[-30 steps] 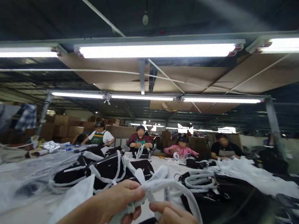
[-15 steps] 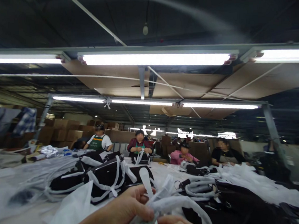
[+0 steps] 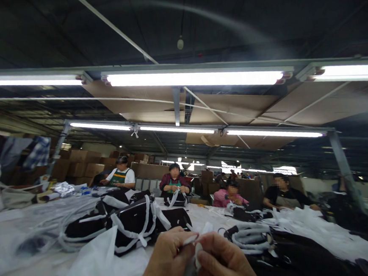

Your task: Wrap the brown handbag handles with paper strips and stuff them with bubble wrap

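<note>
Likely a factory: workers (image 3: 121, 175), piled bags (image 3: 133, 220).

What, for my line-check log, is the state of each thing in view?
left hand: pinching a white fabric strap
right hand: pinching the same strap
black bag: lying flat, wrapped with white straps
coiled white straps: bundled, with dark buckles
white plastic sheet: crumpled
cardboard cartons: stacked
</note>
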`<state>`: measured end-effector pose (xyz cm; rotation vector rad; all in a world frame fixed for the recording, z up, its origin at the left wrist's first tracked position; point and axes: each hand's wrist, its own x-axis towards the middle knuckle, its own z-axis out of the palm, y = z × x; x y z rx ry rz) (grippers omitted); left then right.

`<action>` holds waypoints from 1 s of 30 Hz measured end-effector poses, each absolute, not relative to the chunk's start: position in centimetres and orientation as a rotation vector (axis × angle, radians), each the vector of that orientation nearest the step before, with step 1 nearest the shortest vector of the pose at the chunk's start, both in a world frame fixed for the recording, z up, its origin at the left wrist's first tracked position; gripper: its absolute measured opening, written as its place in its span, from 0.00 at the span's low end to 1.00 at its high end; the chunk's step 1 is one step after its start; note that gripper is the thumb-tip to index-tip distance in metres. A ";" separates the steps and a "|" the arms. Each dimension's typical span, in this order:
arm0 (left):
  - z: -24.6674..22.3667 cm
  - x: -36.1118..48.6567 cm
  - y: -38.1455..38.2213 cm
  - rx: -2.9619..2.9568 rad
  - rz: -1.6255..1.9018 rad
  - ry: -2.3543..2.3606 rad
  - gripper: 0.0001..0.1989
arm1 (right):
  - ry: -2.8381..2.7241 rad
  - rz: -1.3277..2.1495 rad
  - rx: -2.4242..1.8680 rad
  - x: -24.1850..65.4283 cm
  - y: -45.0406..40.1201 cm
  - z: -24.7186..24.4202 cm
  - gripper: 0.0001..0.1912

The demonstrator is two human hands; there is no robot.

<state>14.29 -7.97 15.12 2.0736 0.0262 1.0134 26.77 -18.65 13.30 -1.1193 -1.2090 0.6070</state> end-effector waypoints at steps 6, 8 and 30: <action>15.4 14.4 -7.6 1.794 1.016 0.094 0.08 | -1.210 0.570 -1.108 26.9 -17.2 13.9 0.28; 15.6 14.2 -7.8 1.886 1.044 0.120 0.13 | -1.205 0.568 -1.082 26.8 -16.6 14.0 0.29; 14.0 12.2 -7.0 2.537 1.441 -0.076 0.07 | -1.071 0.703 -1.033 24.6 -16.4 15.2 0.29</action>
